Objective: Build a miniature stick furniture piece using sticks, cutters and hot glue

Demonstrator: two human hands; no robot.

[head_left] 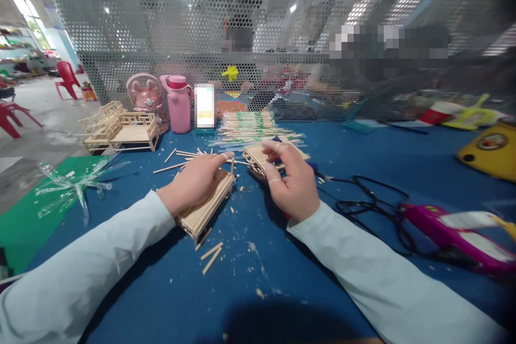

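Note:
My left hand (195,183) lies over a small model made of wooden sticks (207,207), its thumb stretched along the top and its other fingers mostly hidden at the far side. The model has a flat slatted top and rests at a slant on the blue table. My right hand (294,180) hovers at a second stick model (255,155), thumb and forefinger curved and apart with nothing visible between them. Tape or bands wrap some fingers. Behind the right hand, a dark blue tool (312,166) shows in part. Loose sticks (189,157) lie beyond the left hand.
Finished-looking stick furniture (135,131) stands back left, beside a pink bottle (179,105) and a phone (204,106). Bagged sticks (248,123) lie behind. Black cable (365,207) and a magenta device (451,231) are at right. Clear plastic strips (78,188) lie left. A perforated screen (161,32) closes the back.

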